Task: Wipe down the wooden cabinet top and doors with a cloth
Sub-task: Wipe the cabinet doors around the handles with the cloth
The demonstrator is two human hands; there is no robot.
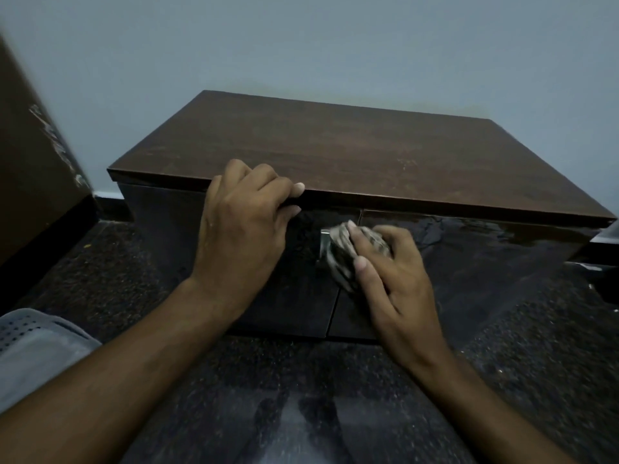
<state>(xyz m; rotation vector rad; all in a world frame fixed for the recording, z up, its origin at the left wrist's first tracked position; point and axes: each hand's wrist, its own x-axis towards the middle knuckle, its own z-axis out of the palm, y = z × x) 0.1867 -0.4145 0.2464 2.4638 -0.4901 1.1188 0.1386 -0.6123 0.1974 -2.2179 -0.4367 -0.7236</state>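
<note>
A low dark wooden cabinet stands against the wall, its brown top (351,152) facing me. Below the top are two glossy dark doors, the left door (160,229) and the right door (485,262). My left hand (244,226) grips the front edge of the top, with fingers curled over it and the thumb under the lip. My right hand (388,269) holds a crumpled grey cloth (338,252) and presses it against the door fronts near the middle seam. A small metal handle (324,242) shows at the cloth's left edge.
A pale wall (301,45) rises behind the cabinet. A brown panel (30,162) stands at the left. The floor (335,396) is dark speckled stone and reflective. A grey sleeve (33,343) shows at the lower left.
</note>
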